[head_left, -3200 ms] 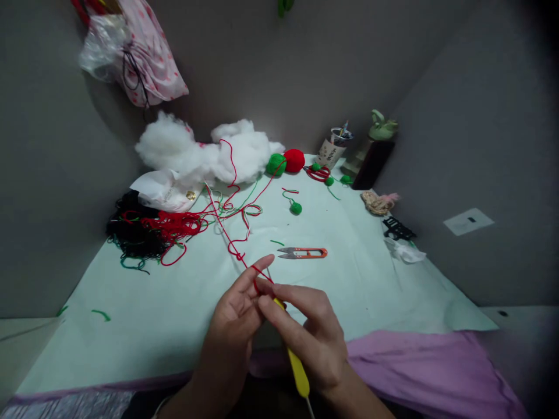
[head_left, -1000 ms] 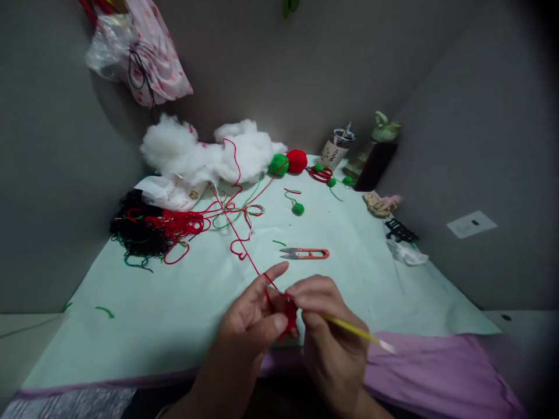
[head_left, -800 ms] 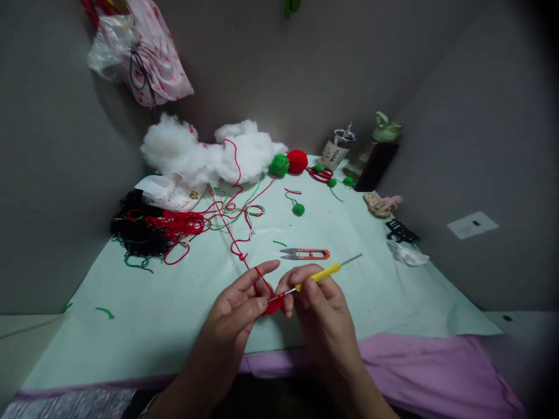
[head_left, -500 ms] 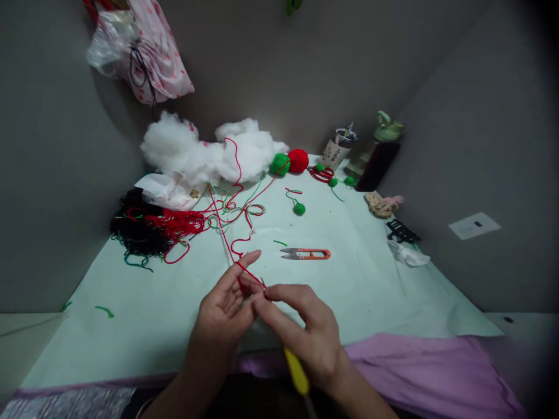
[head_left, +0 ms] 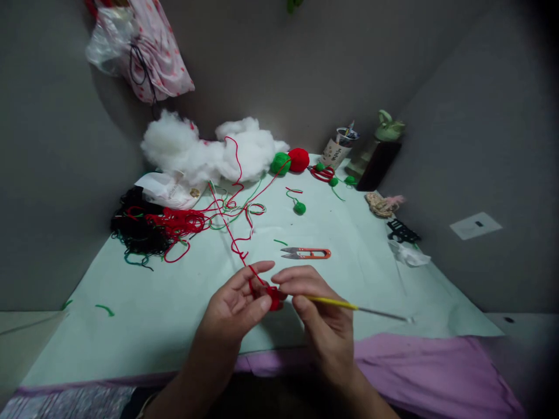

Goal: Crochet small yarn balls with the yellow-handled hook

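Between thumb and fingers, my left hand (head_left: 238,305) pinches a small red crochet piece (head_left: 275,298). Red yarn (head_left: 257,276) runs over its raised index finger and back across the table. My right hand (head_left: 323,317) grips a crochet hook (head_left: 334,301) by its yellow handle. The hook lies nearly level, its grey far end pointing right, while the tip by the red piece is hidden. Beyond my hands, orange thread snips (head_left: 305,254) lie on the table, with a small green ball (head_left: 299,208) farther back.
White stuffing (head_left: 209,151) heaps along the back wall. Tangled black yarn (head_left: 142,224) and red yarn lie at left. Green (head_left: 280,163) and red (head_left: 299,160) yarn balls, red-handled scissors (head_left: 322,173), a pen cup (head_left: 338,148) and a bottle (head_left: 379,154) stand or lie at the back.
My right hand has turned, swinging the hook from pointing down toward me to nearly level. The red crochet piece now shows between my hands, which moved slightly right.
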The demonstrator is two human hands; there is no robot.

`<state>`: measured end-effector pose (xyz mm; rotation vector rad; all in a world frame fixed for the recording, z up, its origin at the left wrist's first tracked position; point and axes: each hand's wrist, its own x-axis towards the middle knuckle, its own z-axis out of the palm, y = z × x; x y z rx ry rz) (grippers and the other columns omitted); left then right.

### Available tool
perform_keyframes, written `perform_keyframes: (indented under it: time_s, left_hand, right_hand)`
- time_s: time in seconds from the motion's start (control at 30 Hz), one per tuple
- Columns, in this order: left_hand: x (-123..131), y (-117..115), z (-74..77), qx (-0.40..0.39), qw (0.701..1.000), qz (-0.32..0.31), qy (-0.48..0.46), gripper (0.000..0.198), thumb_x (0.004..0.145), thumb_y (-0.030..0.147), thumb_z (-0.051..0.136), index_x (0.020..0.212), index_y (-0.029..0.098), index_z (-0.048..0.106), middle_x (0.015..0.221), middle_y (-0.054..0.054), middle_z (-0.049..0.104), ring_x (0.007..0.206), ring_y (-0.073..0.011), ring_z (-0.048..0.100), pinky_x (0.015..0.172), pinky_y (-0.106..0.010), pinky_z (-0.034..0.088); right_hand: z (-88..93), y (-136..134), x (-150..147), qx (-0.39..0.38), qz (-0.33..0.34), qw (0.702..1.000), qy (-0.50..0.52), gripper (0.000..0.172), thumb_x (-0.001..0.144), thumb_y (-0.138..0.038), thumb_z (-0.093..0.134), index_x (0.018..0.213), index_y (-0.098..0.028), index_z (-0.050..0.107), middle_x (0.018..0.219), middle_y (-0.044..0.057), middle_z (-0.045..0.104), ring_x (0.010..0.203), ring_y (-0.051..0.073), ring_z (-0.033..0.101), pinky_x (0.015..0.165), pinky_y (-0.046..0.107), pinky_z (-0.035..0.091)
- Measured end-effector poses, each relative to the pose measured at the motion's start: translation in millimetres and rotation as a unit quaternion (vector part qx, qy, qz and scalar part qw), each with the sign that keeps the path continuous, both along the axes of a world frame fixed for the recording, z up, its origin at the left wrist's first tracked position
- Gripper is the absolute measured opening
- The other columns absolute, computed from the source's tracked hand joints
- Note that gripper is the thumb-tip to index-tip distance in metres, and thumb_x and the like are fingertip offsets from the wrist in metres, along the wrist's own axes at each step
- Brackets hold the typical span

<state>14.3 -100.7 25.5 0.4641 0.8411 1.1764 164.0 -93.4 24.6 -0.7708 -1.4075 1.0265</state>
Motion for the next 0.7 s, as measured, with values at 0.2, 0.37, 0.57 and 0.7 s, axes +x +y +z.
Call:
perform_keyframes:
  time_s: [0.2,0.37,0.57,0.7]
  left_hand:
    - [6.3,0.7,1.8,0.028,0.997,0.044,0.051,0.037,0.074,0.019,0.086,0.111,0.023,0.08,0.077,0.002,0.07,0.082,-0.0128,0.065,0.085,-0.023,0.051]
    - [2.8,4.1,-9.6,-0.001,0.999,0.028,-0.033,0.049,0.074,0.026,0.089,0.121,0.024,0.076,0.088,-0.001,0.075,0.084,-0.0129,0.068,0.08,-0.02,0.052]
    - [0.4,7.5,-10.5,-0.068,0.987,-0.003,-0.142,0.043,0.072,0.022,0.089,0.114,0.017,0.079,0.088,-0.004,0.075,0.084,-0.0133,0.07,0.091,-0.026,0.055]
    - [-3.9,10.4,-9.1,-0.058,0.993,0.024,-0.1,0.039,0.074,0.02,0.088,0.111,0.015,0.081,0.079,-0.002,0.072,0.08,-0.0137,0.069,0.096,-0.031,0.054]
  right_hand:
    - [-3.4,-1.5,-5.1,0.046,-0.052,0.996,-0.054,0.029,0.101,-0.01,0.057,0.115,-0.028,0.075,0.103,0.004,0.076,0.099,0.018,0.07,0.086,0.032,0.059]
    - [-11.1,0.7,-2.6,0.213,-0.062,0.946,-0.237,0.042,0.098,-0.01,0.062,0.136,-0.026,0.067,0.12,0.011,0.073,0.111,0.024,0.07,0.09,0.037,0.062]
    - [-11.9,-1.4,-1.5,0.12,-0.095,0.978,-0.141,0.037,0.099,-0.007,0.059,0.126,-0.03,0.072,0.11,0.007,0.072,0.101,0.02,0.07,0.082,0.035,0.061]
    - [-9.4,-3.0,-0.4,0.046,-0.093,0.994,-0.044,0.027,0.102,-0.011,0.057,0.114,-0.026,0.075,0.098,0.004,0.073,0.09,0.018,0.069,0.08,0.034,0.058]
